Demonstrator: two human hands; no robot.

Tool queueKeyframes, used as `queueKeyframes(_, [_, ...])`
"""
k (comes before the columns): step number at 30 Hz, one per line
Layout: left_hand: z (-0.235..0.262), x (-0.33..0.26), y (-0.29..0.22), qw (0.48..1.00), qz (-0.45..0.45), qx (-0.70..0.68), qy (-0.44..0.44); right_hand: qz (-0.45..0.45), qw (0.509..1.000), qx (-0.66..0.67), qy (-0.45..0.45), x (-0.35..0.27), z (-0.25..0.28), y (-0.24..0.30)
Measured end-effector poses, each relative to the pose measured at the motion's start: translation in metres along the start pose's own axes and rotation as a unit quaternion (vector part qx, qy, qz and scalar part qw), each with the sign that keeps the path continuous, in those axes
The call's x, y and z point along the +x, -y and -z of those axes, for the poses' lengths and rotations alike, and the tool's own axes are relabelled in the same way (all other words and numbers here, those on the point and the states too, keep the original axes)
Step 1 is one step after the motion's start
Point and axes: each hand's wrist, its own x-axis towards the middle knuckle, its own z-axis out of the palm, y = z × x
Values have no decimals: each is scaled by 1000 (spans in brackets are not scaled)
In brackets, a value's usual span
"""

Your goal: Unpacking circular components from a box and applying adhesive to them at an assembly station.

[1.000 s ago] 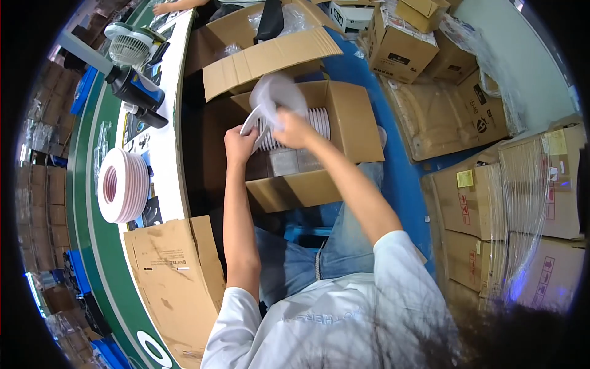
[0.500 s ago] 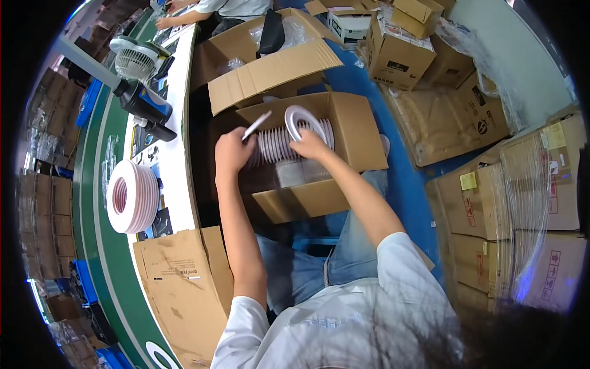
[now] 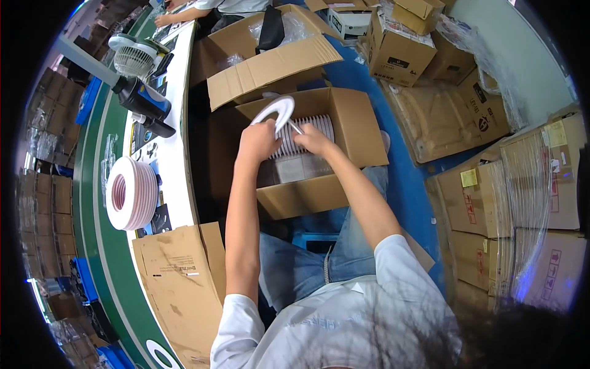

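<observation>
My left hand (image 3: 258,141) is closed on a flat white ring (image 3: 284,107), tilted up over the open cardboard box (image 3: 359,126) before me. Beside it, my right hand (image 3: 315,139) pinches a thin white piece (image 3: 296,127), seen edge-on, which looks like another such ring. Below both hands, a row of white rings (image 3: 322,126) stands on edge inside the box. Next to that row, towards me, lies a clear plastic-looking pack (image 3: 295,170). Parts of the row are hidden behind my hands.
On the white table (image 3: 177,117) at left lie a stack of pinkish-white rings (image 3: 144,195), a small fan (image 3: 134,60) and a black tool (image 3: 142,98). Another open box (image 3: 215,52) stands beyond mine. Wrapped cartons (image 3: 491,209) fill the right. A co-worker's arm (image 3: 183,15) shows far off.
My left hand has moved right and its ring now shows its face. My right hand has come slightly lower, its ring turned from face-on to edge-on.
</observation>
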Motion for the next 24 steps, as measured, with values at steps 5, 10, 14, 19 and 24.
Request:
queueKeyframes(5, [-1,-5,-24,889,35,-154,-430,16,992,-93,-82,-13,0,-14])
queueKeyframes(10, [-47,-9,-7,978,83,-135,-137,171,958,79,-215,-15,-4,7])
queueKeyframes(14, [-81,-41,14,671,366,-598,-240,106,966,119,-201,-34,-20,47])
queueKeyframes(19, [-72,-27,-12,343,255,-871,-244,96,962,170,-191,-39,-12,20])
queueKeyframes(24, [-36,-34,-16,334,174,-914,-151,106,926,236,-274,-41,-35,13])
